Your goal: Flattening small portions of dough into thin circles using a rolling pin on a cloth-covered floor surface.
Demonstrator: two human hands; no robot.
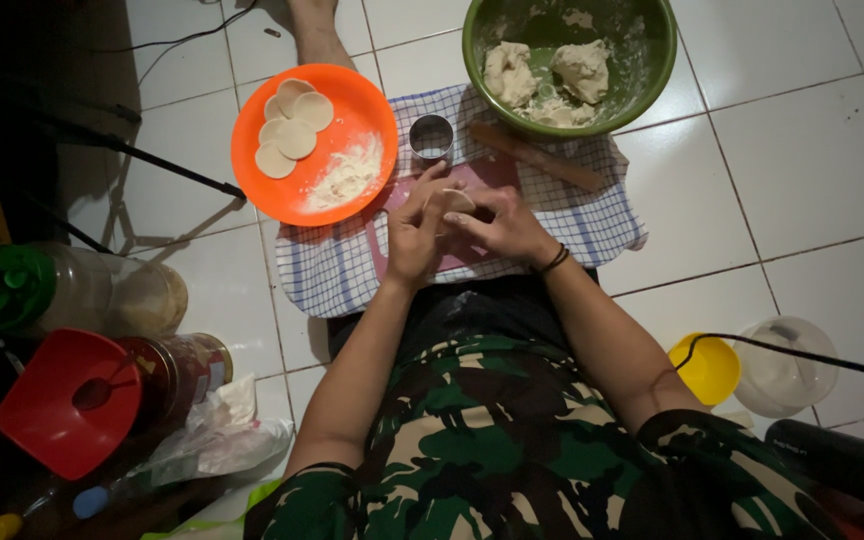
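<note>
A person in a camouflage shirt sits on a white tiled floor [812, 150], seen from above. Both hands meet over a pink mat [492, 172] that lies on a blue-and-white checked cloth [332, 265]. The left hand [414, 232] and the right hand [500, 226] are curled together around a small pale disc of dough [457, 200], their fingertips pinching its edge. The disc sits between the two hands, just above the mat. A dark band circles the right wrist.

Just beyond the hands stands a small round metal cutter [431, 137], upright on the cloth. To its right a wooden rolling pin [537, 157] lies slanted across the cloth. Behind that, a green bowl [652, 70] holds several lumps of dough.

To the left of the hands, an orange plate [352, 100] overlaps the edge of the cloth. It carries a few flat dough rounds [292, 128], overlapping one another, and a heap of white flour [350, 175].

At the far left of the floor stand a clear jar with a green lid [2, 287], a jar with a red lid [67, 400] and a crumpled plastic bag [217, 430]. At the right, near the person's elbow, sit a small yellow cup [709, 368] and a clear plastic container [787, 370], with a black cable crossing over them.
</note>
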